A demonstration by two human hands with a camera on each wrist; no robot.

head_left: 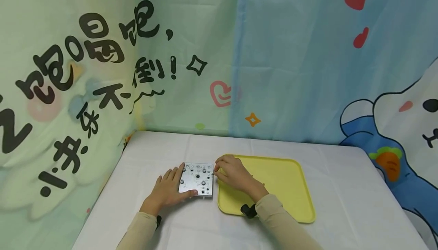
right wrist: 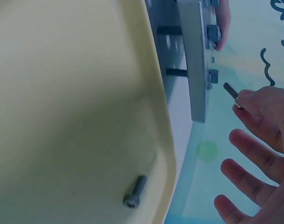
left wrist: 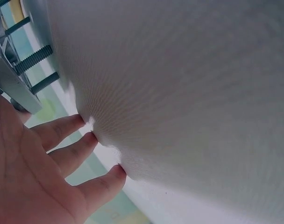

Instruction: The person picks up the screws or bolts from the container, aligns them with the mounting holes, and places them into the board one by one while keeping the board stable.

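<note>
A silver metal plate [head_left: 196, 179] with several holes and bolts stands on the white table, propped on bolt shanks [left wrist: 34, 59] that stick out below it. My left hand [head_left: 167, 189] holds the plate at its left side, thumb along the near edge and index finger by the far left corner. Its other fingertips [left wrist: 117, 171] press into the tablecloth. Between thumb and index finger my right hand [head_left: 236, 172] pinches a small threaded bolt [right wrist: 231, 91], close to the plate's right edge and apart from it. The remaining right fingers are spread.
A yellow tray [head_left: 284, 181] lies right of the plate, under my right forearm. In the tray, near its rim, is a dark socket-head bolt [right wrist: 135, 192]. Printed curtains [head_left: 291, 59] hang behind the table [head_left: 345, 189] and on its left.
</note>
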